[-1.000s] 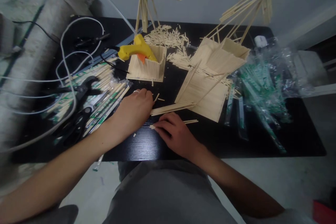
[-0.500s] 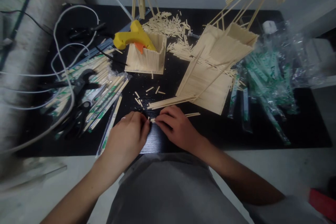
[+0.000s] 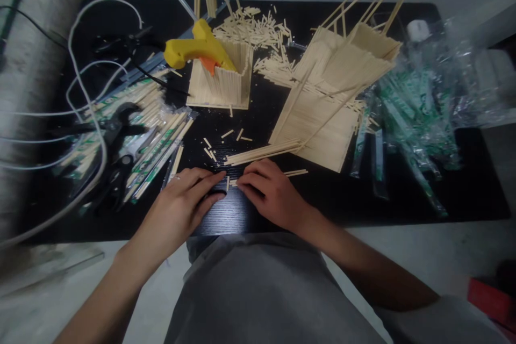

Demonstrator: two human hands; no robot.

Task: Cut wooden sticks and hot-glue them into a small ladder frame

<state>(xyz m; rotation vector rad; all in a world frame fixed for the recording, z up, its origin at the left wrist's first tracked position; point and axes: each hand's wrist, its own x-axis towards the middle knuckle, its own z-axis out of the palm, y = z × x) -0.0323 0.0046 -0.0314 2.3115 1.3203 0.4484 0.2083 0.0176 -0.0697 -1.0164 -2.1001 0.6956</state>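
- Here we are at the desk [image 3: 363, 201], and the sticks [image 3: 297, 173] sit just in front of the panel [image 3: 318, 129], running left from its near edge under the right hand [image 3: 274, 191].
- The right hand has its grip together on them, thumb and fingertips near the ends farthest from the panel; whether they're lifted or pressed down, I can't tell.
- The left hand [image 3: 193, 193], farther left of the panel, has its grip apart: thumb one side, fingers the other, nothing visibly held.
- Right by those fingertips, left of the panel, lies a short piece [image 3: 228, 183], crosswise to the sticks' ends; touching or not, too small to call.
- Now the handling: these look like thin wood, so I'd expect next to no weight, stiff along the length, and liable to snap if bent hard.
- Smooth and slim, they'd probably roll or slide out of line, so a light pinch close to the ends looks the sound hold, fingertips levelling them.
- That piece is tiny, best nipped across its middle; a nudge could send it toward the offcuts [image 3: 209, 150], left of the panel.
- The bundle [image 3: 262, 152], reaching the panel's left corner, looks loose, and a brushing knuckle might scatter it.
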